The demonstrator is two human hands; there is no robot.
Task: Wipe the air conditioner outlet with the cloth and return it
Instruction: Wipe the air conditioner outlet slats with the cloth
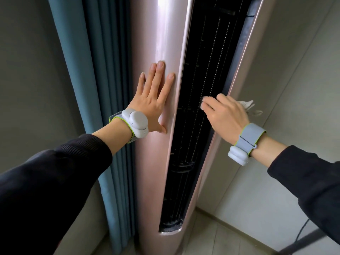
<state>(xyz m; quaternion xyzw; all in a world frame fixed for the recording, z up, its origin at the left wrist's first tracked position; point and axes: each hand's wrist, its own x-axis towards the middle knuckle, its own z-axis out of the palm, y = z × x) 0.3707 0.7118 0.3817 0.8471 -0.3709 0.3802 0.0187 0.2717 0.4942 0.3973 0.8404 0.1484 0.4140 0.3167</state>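
Note:
A tall pink standing air conditioner (156, 162) fills the middle of the view. Its long dark outlet (195, 126) runs down the front, with thin vertical louvres inside. My left hand (154, 100) lies flat and open on the pink casing just left of the outlet. My right hand (228, 113) holds a white cloth (246, 104) and presses part of it against the louvres about halfway up the outlet. Most of the cloth is hidden under my fingers; a corner sticks out to the right.
Blue-green curtains (103, 89) hang right behind the unit on the left. A pale wall (294, 89) stands close on the right. The tiled floor (220, 240) shows below, with a dark cable (301, 230) at the bottom right.

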